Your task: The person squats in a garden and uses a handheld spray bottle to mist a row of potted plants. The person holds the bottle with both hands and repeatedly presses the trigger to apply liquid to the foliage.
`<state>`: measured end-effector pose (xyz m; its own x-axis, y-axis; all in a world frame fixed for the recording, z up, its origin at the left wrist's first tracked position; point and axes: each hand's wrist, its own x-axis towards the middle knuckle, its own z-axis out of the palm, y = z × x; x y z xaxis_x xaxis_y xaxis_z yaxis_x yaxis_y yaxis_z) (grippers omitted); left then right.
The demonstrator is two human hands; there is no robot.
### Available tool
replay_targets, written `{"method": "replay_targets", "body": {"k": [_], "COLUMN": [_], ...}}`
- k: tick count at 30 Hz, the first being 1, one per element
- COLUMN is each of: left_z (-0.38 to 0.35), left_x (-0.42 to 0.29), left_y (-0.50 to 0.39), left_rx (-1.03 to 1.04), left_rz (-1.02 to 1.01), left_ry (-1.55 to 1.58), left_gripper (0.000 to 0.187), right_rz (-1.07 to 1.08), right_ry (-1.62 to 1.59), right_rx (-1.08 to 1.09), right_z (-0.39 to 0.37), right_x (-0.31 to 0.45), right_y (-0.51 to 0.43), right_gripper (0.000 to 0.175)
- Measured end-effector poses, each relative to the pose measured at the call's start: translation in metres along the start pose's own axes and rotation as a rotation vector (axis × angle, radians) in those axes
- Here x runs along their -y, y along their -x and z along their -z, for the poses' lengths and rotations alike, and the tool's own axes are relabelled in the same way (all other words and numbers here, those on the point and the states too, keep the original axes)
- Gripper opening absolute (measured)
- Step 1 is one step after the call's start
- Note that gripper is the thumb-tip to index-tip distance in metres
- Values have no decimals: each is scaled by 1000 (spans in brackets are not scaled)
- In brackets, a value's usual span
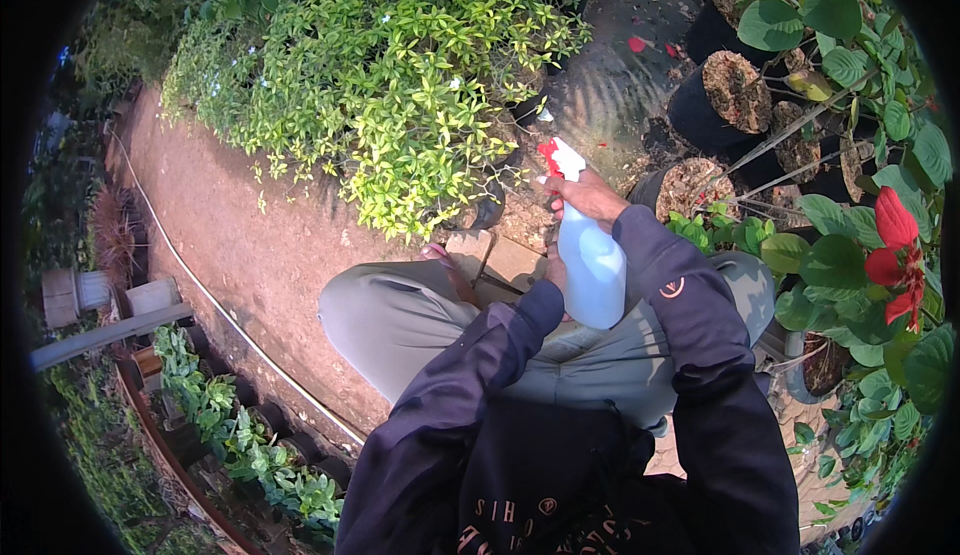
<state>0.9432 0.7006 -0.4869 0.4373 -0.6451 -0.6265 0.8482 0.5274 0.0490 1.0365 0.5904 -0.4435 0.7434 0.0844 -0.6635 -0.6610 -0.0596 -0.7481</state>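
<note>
A translucent bluish plastic spray bottle (592, 270) with a red and white trigger head (561, 159) is in front of me, above my lap. Wrapped round its neck, just below the trigger head, is my right hand (589, 196). My left hand (556, 270) is against the left side of the bottle's body, lower down; its fingers are mostly hidden behind the bottle, so their grip cannot be made out. Beyond the bottle grows a leafy yellow-green shrub (420, 120) with small pale flowers.
Black nursery pots (694, 109) with brown fibrous filling stand at the upper right. A plant with a red flower (896, 255) leans in at the right. Paving bricks (514, 262) lie before my crossed legs. A pale hose (225, 315) runs over the soil at the left, beside more potted plants.
</note>
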Motion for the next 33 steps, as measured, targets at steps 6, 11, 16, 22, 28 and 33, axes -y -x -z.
{"method": "replay_targets", "body": {"k": [6,11,16,22,28,33], "left_z": [4,6,28,68,78,54], "left_x": [2,2,9,12,13,7], "left_y": [-4,-4,-12,-40,-50,-34], "left_rx": [40,71,43,-307,-495,-481], "left_rz": [-7,-28,-123,-279,-408,-549], "left_ry": [19,37,23,-121,-274,-387], "left_gripper": [66,67,67,79,84,78], "right_rz": [178,170,343,492,590,569], "right_ry": [219,131,156,276,345,133], "right_rx": [-49,-17,90,52,45,-52], "right_z": [0,-2,-4,-13,-20,-29], "right_x": [14,12,21,36,44,54], "right_y": [14,9,16,36,47,66], "right_gripper": [44,48,57,59,50,39]}}
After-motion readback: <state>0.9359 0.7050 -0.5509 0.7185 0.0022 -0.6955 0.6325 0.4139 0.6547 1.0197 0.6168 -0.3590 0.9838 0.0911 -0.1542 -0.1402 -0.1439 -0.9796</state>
